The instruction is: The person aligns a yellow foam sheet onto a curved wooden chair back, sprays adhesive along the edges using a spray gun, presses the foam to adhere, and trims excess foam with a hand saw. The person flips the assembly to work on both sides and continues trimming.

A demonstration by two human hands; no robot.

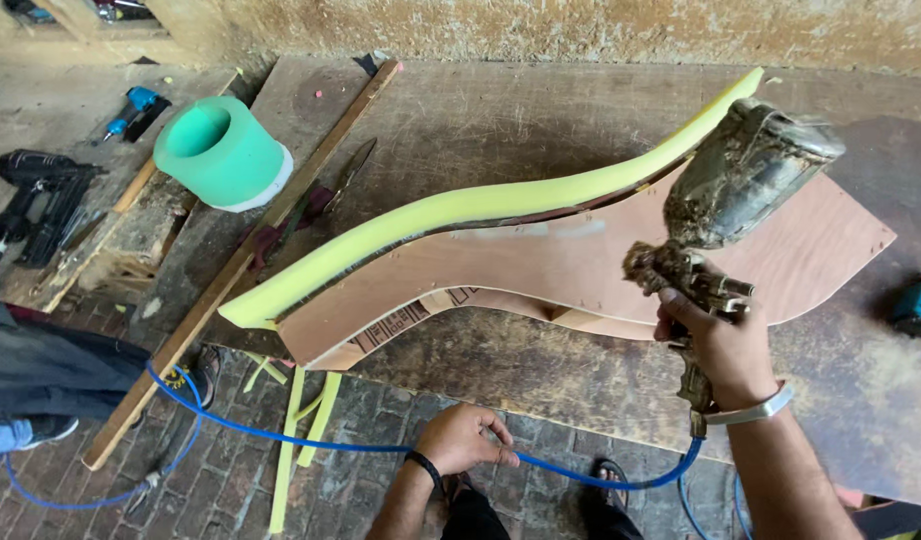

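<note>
The broad, stained desk [540,130] carries a curved plywood panel [600,265] lying flat, with a strip of yellow foam [460,210] set along its far curved edge. Above the panel's right half, the right hand [725,350] has its grip wrapped fully around the handle of a glue-crusted spray gun [725,195], cup tilted up and away. A blue air hose [310,440] runs from the gun's base across the brick floor [220,480]. The left hand [460,438] has a loose, half-closed grip around that hose, near the desk's front edge. My judgement: an even coat calls for keeping the gun level over the seam between foam and panel and moving it steadily, while the left hand keeps the hose slack and clear of the panel.
</note>
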